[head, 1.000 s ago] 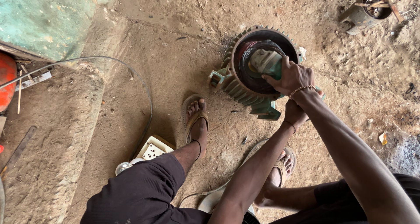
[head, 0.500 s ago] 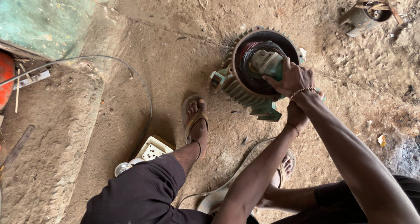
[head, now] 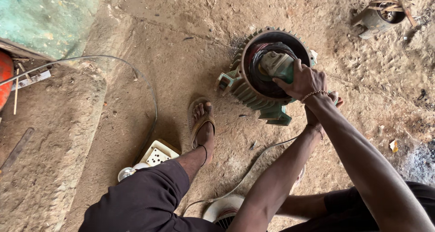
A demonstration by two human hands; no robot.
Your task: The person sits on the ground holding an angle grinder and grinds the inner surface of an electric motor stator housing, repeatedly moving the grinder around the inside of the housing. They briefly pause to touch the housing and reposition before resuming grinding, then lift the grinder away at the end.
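My right hand (head: 302, 79) clamps the cloth wad (head: 275, 63) inside the motor housing (head: 253, 94) (left hand (head: 330, 103) mostly hidden, grip unclear); wiping, next needs firm pressure round the bore.

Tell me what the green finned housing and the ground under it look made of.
Green finned housing: probably cast metal, painted green and worn; the rigid ribs and dull chipped rim suggest it. Ground: packed earth or rough dusty concrete, brown, matte and gritty; the picture leaves it open.

I noted a green ribbed motor housing (head: 247, 94) at 12 o'clock; pale cloth (head: 272, 62) inside; white dotted socket box (head: 157, 156) at 7.
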